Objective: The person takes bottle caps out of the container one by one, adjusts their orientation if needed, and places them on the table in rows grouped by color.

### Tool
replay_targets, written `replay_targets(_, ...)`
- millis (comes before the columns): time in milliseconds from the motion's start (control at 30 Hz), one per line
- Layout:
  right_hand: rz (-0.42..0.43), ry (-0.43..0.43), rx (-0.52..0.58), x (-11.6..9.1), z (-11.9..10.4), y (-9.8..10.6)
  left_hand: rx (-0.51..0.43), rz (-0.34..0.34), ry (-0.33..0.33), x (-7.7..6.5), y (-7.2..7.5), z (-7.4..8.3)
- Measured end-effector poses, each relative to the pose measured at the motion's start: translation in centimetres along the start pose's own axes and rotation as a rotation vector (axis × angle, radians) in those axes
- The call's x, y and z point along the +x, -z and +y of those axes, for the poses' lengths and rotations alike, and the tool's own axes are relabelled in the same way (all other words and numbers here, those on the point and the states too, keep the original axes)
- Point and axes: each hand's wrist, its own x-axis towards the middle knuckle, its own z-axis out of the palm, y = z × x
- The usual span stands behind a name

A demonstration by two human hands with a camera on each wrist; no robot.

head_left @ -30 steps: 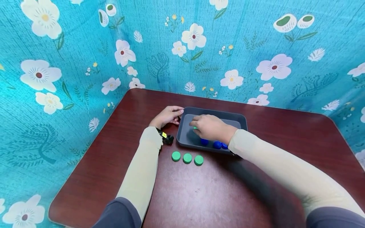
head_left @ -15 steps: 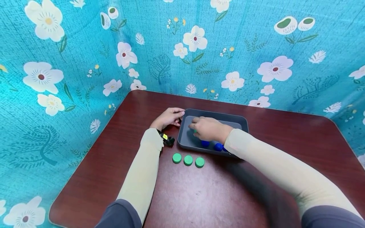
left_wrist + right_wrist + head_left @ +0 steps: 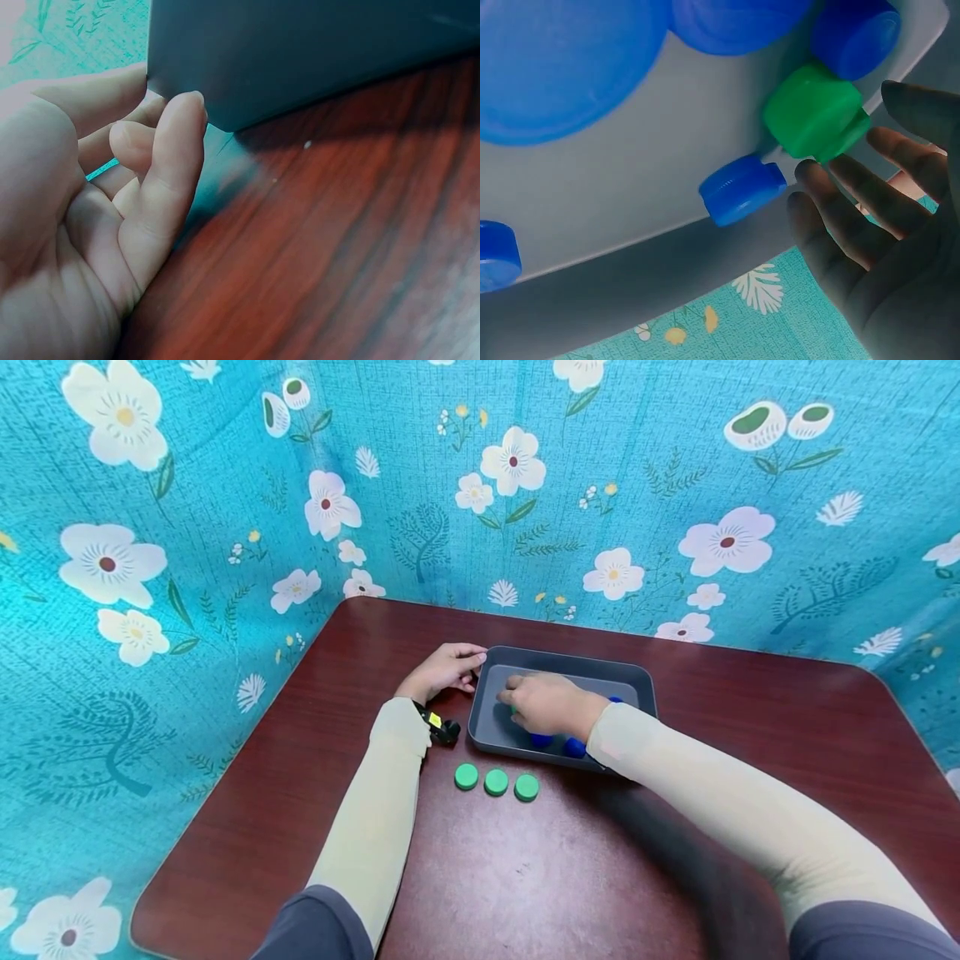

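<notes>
In the head view my left hand (image 3: 448,668) holds the near left corner of the dark grey baking tray (image 3: 487,733). The left wrist view shows its fingers curled around the tray's corner (image 3: 225,67). My right hand (image 3: 551,703) is inside the tray. In the right wrist view its fingertips are at a green bottle cap (image 3: 851,139) that lies against another green cap (image 3: 806,112); the thumb's contact is hard to make out. Blue caps lie about it, one (image 3: 742,191) beside the fingers and another (image 3: 859,37) beyond the green ones. The forearm hides part of the tray.
Three green caps (image 3: 496,782) stand in a row on the brown table (image 3: 525,868), in front of the tray. Blue caps (image 3: 575,748) lie along the tray's near side. A floral blue cloth (image 3: 420,485) hangs behind the table.
My right hand has lowered slightly within the tray, and a blue cap beyond its wrist has come into sight. The left hand stays at the tray's corner.
</notes>
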Motion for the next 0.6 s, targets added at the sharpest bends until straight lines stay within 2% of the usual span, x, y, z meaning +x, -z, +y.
replay_targets(167,-0.004,-0.005,-0.011,-0.1,0.1,-0.6,0.0,-0.004,-0.005,0.0,0.0,0.0)
replay_targets(433,0.069,0.034,-0.044,-0.2,0.5,-1.2,0.001,0.005,-0.015,0.1,0.0,0.1)
replay_targets(600,0.077,0.049,-0.05,-0.2,0.5,-1.2,0.006,0.003,-0.012,-0.1,0.1,0.1)
